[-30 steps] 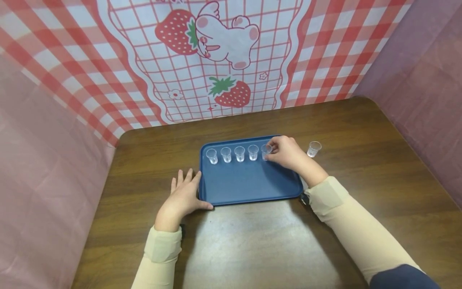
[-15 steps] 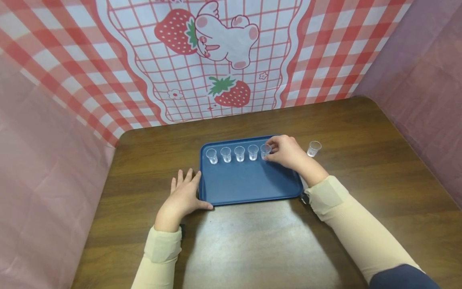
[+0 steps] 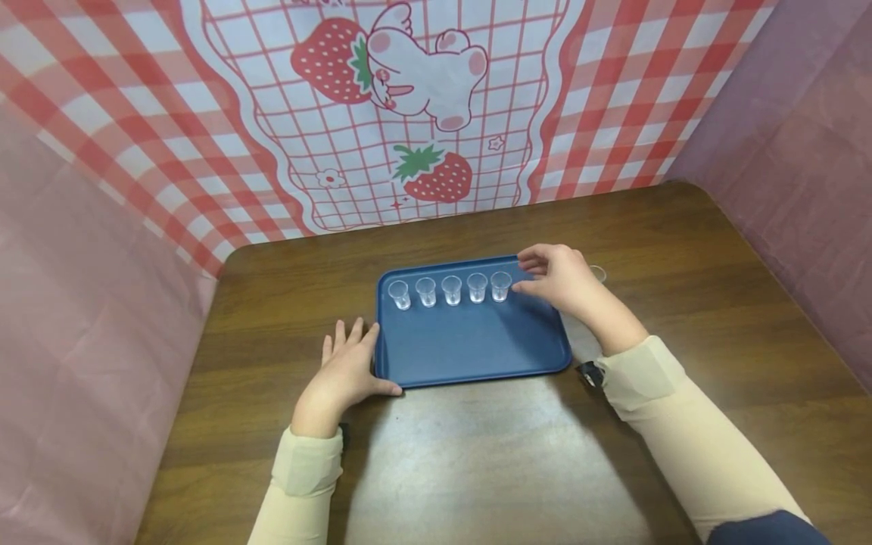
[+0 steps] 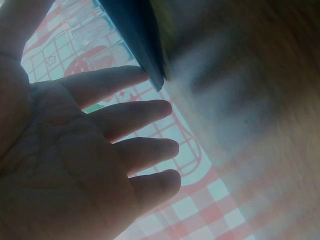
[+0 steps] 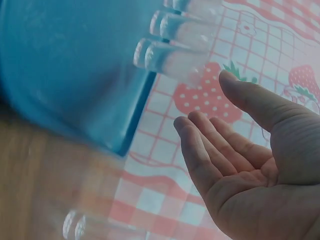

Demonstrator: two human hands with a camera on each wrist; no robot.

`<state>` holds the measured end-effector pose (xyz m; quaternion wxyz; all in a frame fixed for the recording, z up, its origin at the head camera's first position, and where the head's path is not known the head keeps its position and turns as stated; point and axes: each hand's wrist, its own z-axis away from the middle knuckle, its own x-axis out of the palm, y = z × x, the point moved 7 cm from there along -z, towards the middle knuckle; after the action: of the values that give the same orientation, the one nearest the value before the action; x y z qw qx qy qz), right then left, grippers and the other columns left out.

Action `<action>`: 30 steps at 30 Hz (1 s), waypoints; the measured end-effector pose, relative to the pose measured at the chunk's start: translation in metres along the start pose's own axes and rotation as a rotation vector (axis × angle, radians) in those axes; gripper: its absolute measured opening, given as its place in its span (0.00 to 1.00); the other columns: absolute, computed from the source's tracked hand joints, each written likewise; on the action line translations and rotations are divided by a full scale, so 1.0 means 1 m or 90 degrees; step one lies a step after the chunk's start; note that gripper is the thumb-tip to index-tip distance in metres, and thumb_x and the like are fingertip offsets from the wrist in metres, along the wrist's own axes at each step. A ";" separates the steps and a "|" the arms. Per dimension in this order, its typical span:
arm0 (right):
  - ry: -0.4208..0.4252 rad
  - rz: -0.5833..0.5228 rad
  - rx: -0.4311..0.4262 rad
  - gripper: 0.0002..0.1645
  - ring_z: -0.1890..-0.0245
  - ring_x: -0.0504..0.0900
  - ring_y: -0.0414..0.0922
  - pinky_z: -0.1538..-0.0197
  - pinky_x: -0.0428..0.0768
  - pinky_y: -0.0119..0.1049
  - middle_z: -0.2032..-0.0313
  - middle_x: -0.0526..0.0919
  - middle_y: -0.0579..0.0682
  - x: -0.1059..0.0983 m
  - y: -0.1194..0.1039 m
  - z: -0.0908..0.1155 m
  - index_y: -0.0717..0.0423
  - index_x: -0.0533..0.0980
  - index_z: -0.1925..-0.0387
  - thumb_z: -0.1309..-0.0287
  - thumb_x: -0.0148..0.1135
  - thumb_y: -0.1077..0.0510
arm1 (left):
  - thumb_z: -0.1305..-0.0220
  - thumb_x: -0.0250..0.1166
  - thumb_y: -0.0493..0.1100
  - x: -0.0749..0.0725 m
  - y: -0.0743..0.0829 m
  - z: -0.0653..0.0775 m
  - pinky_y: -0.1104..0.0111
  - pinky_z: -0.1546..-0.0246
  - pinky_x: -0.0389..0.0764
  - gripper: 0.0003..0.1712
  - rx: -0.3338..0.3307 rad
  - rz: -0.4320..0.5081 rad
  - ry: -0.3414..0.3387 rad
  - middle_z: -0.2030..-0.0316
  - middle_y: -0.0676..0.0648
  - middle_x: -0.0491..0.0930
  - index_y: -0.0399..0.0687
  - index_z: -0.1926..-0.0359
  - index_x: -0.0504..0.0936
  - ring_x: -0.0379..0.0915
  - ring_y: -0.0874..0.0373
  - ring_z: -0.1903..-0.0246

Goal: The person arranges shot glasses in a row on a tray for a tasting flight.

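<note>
Several small clear plastic cups stand upright in a row along the far side of a blue tray. My left hand is spread at the tray's left edge, its index finger and thumb touching the rim. In the left wrist view the fingers are straight and apart. Just right of the row's last cup, my right hand hovers over the tray with thumb and fingers parted, holding nothing. Another clear cup stands on the table beyond the tray, mostly hidden behind the right hand.
The brown wooden table extends around the tray. Behind it hangs a red-and-white checked cloth with strawberry prints. Pink cloths close off both sides. In the right wrist view, the loose cup shows at the bottom left.
The right hand has let go of the last cup in the row and moved right, away from it. It now covers most of the loose cup. The left hand has stayed put.
</note>
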<state>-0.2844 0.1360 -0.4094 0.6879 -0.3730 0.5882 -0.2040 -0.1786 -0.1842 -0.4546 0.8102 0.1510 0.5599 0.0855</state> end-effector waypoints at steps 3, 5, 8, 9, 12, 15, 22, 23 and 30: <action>0.018 -0.014 0.002 0.30 0.44 0.81 0.59 0.44 0.79 0.54 0.46 0.83 0.64 -0.011 0.000 0.005 0.68 0.77 0.42 0.44 0.76 0.62 | 0.60 0.85 0.62 0.001 -0.001 -0.001 0.39 0.29 0.34 0.72 0.000 -0.002 0.003 0.24 0.28 0.46 0.37 0.22 0.57 0.28 0.28 0.26; 0.030 -0.022 0.003 0.30 0.44 0.81 0.59 0.44 0.79 0.54 0.46 0.82 0.64 -0.018 0.001 0.009 0.68 0.76 0.41 0.44 0.76 0.62 | 0.60 0.85 0.62 0.001 0.000 -0.001 0.38 0.29 0.34 0.72 0.000 -0.002 0.004 0.24 0.27 0.46 0.37 0.22 0.57 0.28 0.27 0.26; 0.047 -0.023 0.004 0.31 0.43 0.81 0.60 0.44 0.79 0.54 0.45 0.82 0.64 -0.027 0.003 0.013 0.68 0.76 0.41 0.44 0.76 0.61 | 0.60 0.84 0.62 0.001 -0.001 -0.001 0.39 0.29 0.33 0.72 -0.004 0.000 0.000 0.24 0.28 0.46 0.38 0.21 0.56 0.27 0.28 0.26; 0.052 -0.023 0.005 0.31 0.43 0.80 0.60 0.44 0.79 0.53 0.45 0.82 0.64 -0.030 0.004 0.015 0.68 0.76 0.41 0.44 0.76 0.61 | 0.60 0.84 0.62 0.000 -0.001 -0.001 0.39 0.29 0.33 0.72 -0.003 0.001 0.001 0.24 0.28 0.46 0.37 0.22 0.56 0.27 0.28 0.26; 0.064 -0.023 0.012 0.31 0.42 0.80 0.60 0.45 0.80 0.53 0.44 0.81 0.64 -0.038 0.009 0.020 0.67 0.76 0.40 0.43 0.77 0.59 | 0.59 0.84 0.62 0.001 -0.001 -0.001 0.39 0.29 0.34 0.72 -0.001 0.001 0.003 0.24 0.28 0.46 0.37 0.22 0.56 0.27 0.28 0.26; 0.071 -0.031 0.018 0.31 0.42 0.79 0.59 0.45 0.80 0.53 0.44 0.81 0.64 -0.046 0.014 0.023 0.66 0.76 0.40 0.43 0.76 0.58 | 0.59 0.84 0.62 0.001 -0.001 0.000 0.39 0.29 0.34 0.71 -0.001 -0.001 0.004 0.24 0.28 0.46 0.37 0.22 0.56 0.27 0.28 0.26; 0.087 -0.015 0.032 0.34 0.42 0.80 0.59 0.45 0.79 0.52 0.43 0.81 0.63 -0.064 0.027 0.030 0.66 0.76 0.40 0.43 0.77 0.53 | 0.58 0.84 0.62 0.000 -0.001 0.000 0.39 0.29 0.34 0.71 -0.001 0.001 0.001 0.24 0.28 0.45 0.38 0.21 0.55 0.27 0.28 0.26; 0.090 -0.012 0.034 0.34 0.42 0.80 0.59 0.45 0.79 0.52 0.43 0.81 0.63 -0.067 0.029 0.031 0.66 0.76 0.40 0.43 0.77 0.53 | 0.57 0.84 0.62 0.000 0.000 0.000 0.39 0.29 0.34 0.71 0.000 0.002 0.001 0.24 0.28 0.45 0.38 0.21 0.56 0.27 0.28 0.26; 0.080 0.027 0.058 0.39 0.38 0.75 0.63 0.40 0.74 0.58 0.39 0.77 0.67 -0.079 0.045 0.039 0.67 0.74 0.38 0.43 0.77 0.49 | 0.58 0.84 0.62 0.000 0.001 0.000 0.39 0.29 0.34 0.71 -0.002 -0.001 0.000 0.24 0.28 0.46 0.38 0.21 0.56 0.27 0.28 0.26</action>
<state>-0.2714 0.2323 -0.3907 0.6701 -0.3150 0.6283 -0.2389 -0.1788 -0.1839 -0.4540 0.8105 0.1495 0.5599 0.0854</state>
